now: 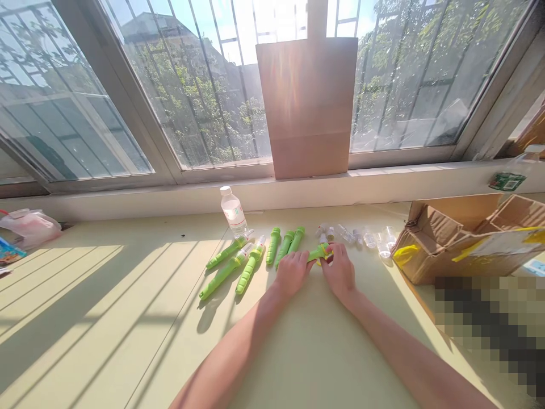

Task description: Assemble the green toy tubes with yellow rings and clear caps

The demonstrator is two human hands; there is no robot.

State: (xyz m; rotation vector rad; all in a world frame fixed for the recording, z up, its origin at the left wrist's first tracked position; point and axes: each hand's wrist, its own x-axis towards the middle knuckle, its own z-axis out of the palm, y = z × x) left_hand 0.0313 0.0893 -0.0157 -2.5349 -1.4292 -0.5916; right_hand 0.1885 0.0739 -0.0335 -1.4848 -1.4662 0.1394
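My left hand [292, 272] is closed around one end of a green plastic tube [315, 253]. On the tube's other end, the fingers of my right hand [339, 272] are closed. A bit of yellow shows below the tube between my hands; I cannot make out what it is. Left of my hands lie several similar green ribbed tubes: one [272, 246] has no clear tip, while another [250, 266] carries a clear tip with white and red inside. Several small clear plastic caps [369, 241] lie beyond and to the right of my right hand.
A water bottle [234, 212] stands behind the tubes. At the right is an open cardboard box [472, 241] with yellow tape. A cardboard sheet [310, 108] leans against the barred window. A pinkish plastic bag [34, 229] lies at the far left of the pale table [128, 318].
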